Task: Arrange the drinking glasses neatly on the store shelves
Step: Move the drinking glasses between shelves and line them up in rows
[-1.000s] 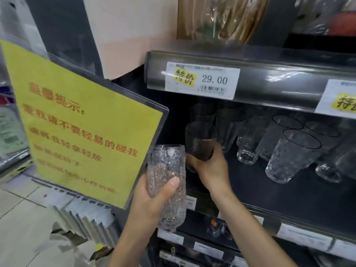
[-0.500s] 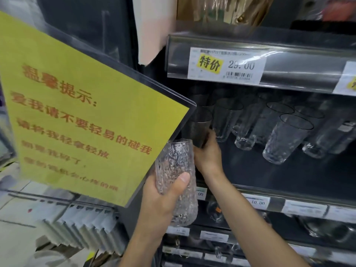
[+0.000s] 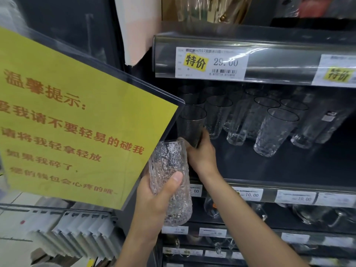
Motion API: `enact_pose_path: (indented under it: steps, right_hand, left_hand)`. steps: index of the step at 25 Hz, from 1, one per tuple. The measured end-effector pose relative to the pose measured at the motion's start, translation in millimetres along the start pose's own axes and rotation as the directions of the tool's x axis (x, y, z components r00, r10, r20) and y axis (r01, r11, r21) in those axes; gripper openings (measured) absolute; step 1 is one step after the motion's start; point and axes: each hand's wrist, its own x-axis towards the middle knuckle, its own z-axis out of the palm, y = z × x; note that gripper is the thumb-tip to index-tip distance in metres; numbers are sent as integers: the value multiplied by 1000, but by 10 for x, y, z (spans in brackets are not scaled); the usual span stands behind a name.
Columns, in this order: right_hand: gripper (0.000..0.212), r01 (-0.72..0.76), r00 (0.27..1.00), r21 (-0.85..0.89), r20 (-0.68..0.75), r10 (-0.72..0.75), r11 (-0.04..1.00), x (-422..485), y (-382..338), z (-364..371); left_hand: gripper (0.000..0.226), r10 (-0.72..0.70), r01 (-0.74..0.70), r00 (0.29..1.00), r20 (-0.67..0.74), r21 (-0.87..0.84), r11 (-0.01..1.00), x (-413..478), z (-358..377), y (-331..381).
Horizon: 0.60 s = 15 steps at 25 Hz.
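My left hand grips a tall clear textured glass in front of the shelf edge, thumb across its side. My right hand reaches onto the dark shelf and grips a smoky grey glass at the shelf's left end. Several clear textured glasses stand in rows further right on the same shelf, and more grey glasses stand behind the one I hold.
A yellow notice in a clear holder juts out at the left, close to both glasses. A shelf rail with a 29.00 price tag hangs above. Lower shelves hold more glassware behind price labels.
The view has shifted left and closer to the shelf. My right hand with the grey glass sits slightly further in at the shelf's left end. My left hand keeps hold of the clear glass.
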Motion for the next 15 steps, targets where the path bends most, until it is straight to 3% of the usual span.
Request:
enact_pose_path:
  steps: [8,12,15]
  right_hand:
    - [56,12,999,7,31,-12,1000,-10,-38,-13]
    - [70,-20,997,0,70,20,1000,7,-72,-66]
    - [71,-42,989,-124,138,59,991,-60,-68,-353]
  left_hand:
    - [38,17,-17,999,32,9,1000,1,-3,1]
    - [36,27,-28,999,39,33,999,12,17,22]
    - [34,9,-10,999,43,14,1000,21,86,24]
